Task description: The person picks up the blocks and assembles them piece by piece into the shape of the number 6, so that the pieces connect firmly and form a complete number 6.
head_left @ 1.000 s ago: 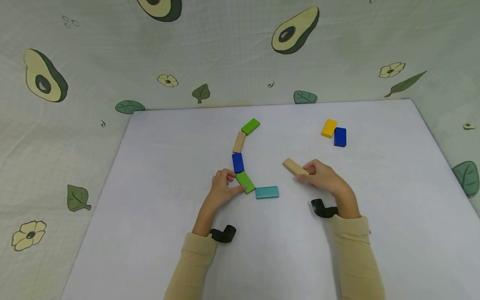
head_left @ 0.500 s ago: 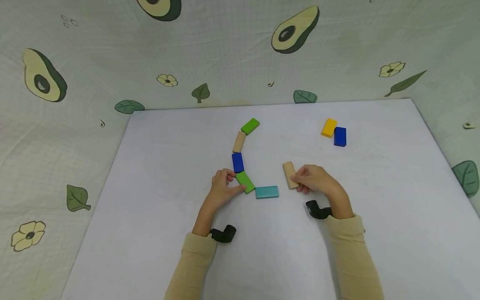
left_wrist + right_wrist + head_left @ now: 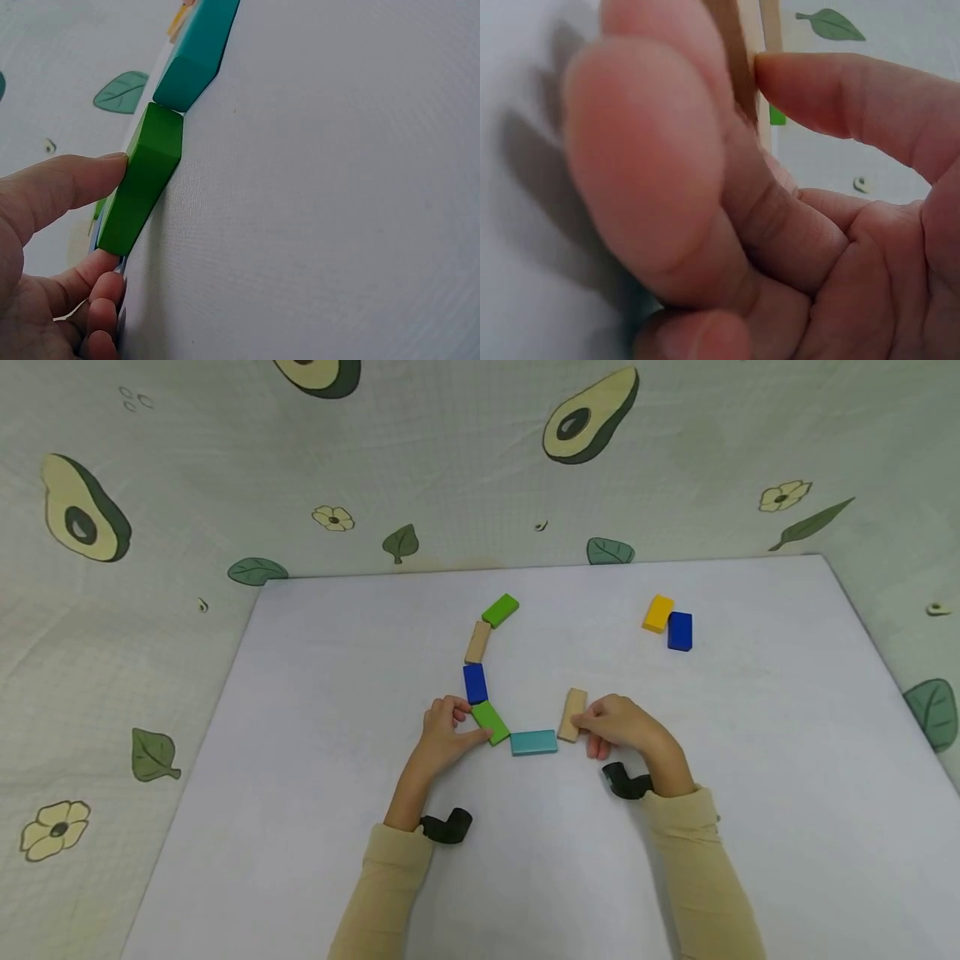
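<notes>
And here's the right hand (image 3: 622, 727), thumb and fingers pinching a plain wooden block (image 3: 572, 713), its near end just beside the teal block (image 3: 533, 743) that lies left of those fingertips. Across from it, the left hand (image 3: 444, 739) has a green block (image 3: 491, 723) gripped between thumb and index finger, a blue block (image 3: 476, 683) just beyond that index fingertip.

which kind of room this is, i cannot tell with certainty. there is a smooth white tabletop (image 3: 300, 693), and beyond its far edge and both sides spreads a pale cloth (image 3: 465, 452), printed with avocados (image 3: 97, 522), leaves (image 3: 153, 754) and flowers (image 3: 54, 831).
</notes>
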A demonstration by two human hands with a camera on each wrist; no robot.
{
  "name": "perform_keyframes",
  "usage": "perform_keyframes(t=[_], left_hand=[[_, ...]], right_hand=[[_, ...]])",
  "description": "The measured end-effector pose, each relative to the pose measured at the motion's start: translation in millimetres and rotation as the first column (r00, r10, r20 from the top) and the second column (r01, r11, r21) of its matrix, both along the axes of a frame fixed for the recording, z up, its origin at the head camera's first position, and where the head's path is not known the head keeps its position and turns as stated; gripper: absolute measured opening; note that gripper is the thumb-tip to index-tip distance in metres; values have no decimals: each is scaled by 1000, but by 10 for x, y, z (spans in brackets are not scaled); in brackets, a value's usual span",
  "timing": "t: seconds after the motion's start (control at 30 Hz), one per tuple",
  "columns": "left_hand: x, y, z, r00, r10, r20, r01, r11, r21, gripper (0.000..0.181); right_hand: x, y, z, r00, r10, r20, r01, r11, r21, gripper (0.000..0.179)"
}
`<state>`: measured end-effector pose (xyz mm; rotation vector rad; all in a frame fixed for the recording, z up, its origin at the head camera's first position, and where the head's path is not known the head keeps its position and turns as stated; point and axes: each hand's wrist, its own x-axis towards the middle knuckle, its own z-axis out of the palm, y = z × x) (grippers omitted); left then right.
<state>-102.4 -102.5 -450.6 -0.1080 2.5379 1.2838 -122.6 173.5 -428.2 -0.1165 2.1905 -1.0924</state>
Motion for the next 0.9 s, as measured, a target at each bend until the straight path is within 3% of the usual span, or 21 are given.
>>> perform_keyframes(t=[0.9], left_hand=[[-12, -4, -6, 1000, -2, 10, 2, 1000, -10, 46]], right_hand=[[-15, -57, -29, 1000, -9, -24, 9, 1000, 1, 30]])
